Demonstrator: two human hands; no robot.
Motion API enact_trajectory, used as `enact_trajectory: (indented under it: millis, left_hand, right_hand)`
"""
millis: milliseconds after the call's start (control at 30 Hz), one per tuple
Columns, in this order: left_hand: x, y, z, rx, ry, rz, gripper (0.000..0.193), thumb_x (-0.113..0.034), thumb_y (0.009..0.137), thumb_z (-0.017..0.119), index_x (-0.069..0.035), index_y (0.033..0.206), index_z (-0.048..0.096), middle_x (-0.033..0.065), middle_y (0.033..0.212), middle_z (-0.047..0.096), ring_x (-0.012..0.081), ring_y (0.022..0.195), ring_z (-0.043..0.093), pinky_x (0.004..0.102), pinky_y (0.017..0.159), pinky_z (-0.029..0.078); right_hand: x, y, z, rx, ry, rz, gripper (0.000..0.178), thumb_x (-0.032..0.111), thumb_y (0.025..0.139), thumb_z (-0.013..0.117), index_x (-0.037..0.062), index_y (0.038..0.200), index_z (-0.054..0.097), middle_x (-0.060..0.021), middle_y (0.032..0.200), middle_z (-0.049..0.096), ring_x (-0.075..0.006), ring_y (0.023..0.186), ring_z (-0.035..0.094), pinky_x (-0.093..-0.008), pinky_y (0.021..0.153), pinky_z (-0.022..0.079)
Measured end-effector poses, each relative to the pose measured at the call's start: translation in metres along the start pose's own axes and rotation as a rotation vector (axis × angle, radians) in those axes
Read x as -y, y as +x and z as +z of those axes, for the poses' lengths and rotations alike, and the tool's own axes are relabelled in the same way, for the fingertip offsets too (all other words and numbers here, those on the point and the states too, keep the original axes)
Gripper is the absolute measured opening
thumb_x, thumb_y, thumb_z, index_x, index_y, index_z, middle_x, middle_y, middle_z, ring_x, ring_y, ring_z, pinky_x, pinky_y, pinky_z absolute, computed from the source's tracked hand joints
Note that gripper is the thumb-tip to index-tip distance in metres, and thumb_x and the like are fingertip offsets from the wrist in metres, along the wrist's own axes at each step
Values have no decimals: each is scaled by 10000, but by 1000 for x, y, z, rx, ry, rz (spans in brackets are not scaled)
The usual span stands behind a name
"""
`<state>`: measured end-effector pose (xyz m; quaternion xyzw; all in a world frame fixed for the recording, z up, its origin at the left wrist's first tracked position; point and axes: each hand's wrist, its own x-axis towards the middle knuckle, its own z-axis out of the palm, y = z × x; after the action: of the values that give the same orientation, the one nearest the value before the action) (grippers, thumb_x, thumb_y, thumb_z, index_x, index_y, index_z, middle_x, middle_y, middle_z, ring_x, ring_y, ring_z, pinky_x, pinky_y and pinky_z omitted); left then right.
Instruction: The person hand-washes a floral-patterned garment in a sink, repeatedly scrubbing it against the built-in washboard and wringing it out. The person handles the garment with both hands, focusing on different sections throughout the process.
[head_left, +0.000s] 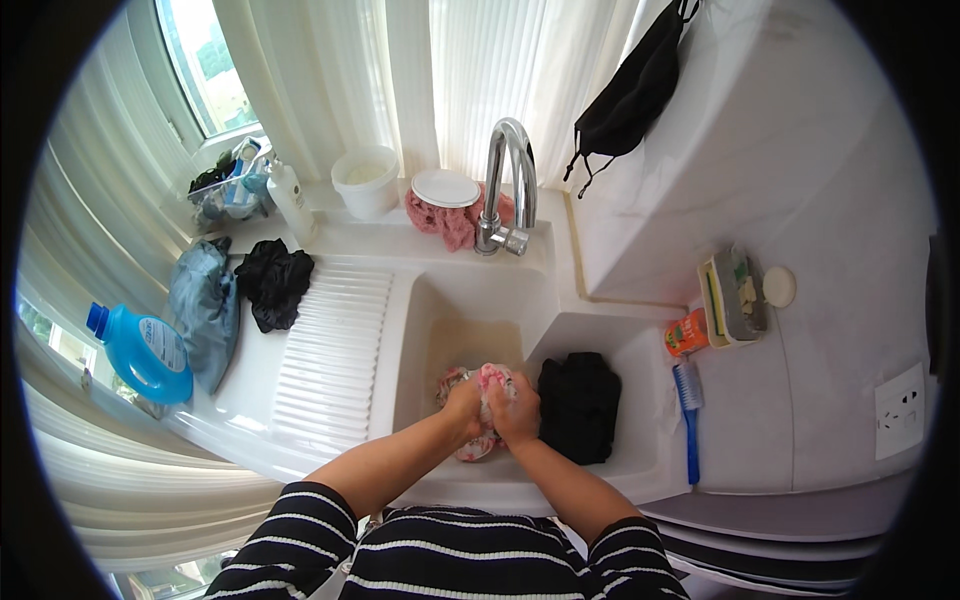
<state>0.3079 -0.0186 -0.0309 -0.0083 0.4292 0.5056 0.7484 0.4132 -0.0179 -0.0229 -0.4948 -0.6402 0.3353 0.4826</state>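
Observation:
Both of my hands grip a wet-looking floral cloth (480,443), pink and white, bunched up over the basin (420,320) of the white laundry sink. My left hand (464,408) is closed on its left side, and my right hand (516,410) is closed on its right side, close beside the left. A bunch of pink fabric bulges up between them, while the rest hangs down into the basin. Just right of my right hand, a folded black garment (580,408) lies in the sink's shallower side section. My fingertips are mostly hidden by the cloth.
Left of the basin is a ribbed washboard (335,350), with black cloth (274,284), a blue-grey garment (204,305) and a blue detergent bottle (150,355) beyond. A chrome faucet (512,180) rises behind. A blue brush (689,420) and a soap box (732,300) sit at right.

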Motion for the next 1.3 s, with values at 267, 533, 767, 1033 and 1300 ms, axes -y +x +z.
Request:
enact_trajectory:
  millis: [267, 533, 767, 1033, 1300]
  left_hand:
    - [-3, 5, -18, -126, 131, 7, 172, -206, 894, 602, -46, 940, 647, 85, 921, 683, 234, 793, 680, 394, 686, 566]
    - [-80, 79, -35, -235, 404, 551, 587, -317, 897, 661, -47, 1380, 465, 128, 1154, 600, 204, 836, 602, 370, 716, 512]
    - [-61, 89, -60, -416, 320, 118, 722, -402, 949, 587, -160, 1526, 229, 109, 1354, 465, 257, 1052, 517, 440, 908, 451]
    - [-51, 110, -87, -456, 102, 17, 671, -491, 969, 510, -225, 1523, 243, 100, 1437, 387, 294, 1139, 475, 434, 955, 432]
    - [-46, 108, -77, -117, -151, -109, 602, -547, 971, 448, -54, 1316, 462, 208, 1311, 514, 382, 1168, 527, 503, 991, 437]
  right_hand:
    - [-24, 4, 5, 291, -40, 242, 297, 306, 909, 594, 16, 952, 640, -135, 793, 673, -285, 707, 656, -389, 664, 497]
    - [-122, 54, 4, 135, -177, 703, 593, 456, 936, 559, -6, 1302, 493, -192, 1154, 641, -297, 1079, 625, -390, 919, 477]
    - [-107, 68, 38, 495, -900, 72, 638, 302, 811, 730, 103, 1350, 452, -183, 1361, 474, -410, 1211, 494, -486, 955, 470]
    - [-160, 64, 81, 747, -892, -254, 556, 154, 781, 686, 185, 1312, 523, -175, 1311, 505, -370, 1128, 541, -506, 882, 485]
    - [-85, 67, 51, 565, 77, 224, 327, 14, 737, 584, 49, 1037, 710, -116, 978, 690, -221, 872, 667, -341, 809, 518]
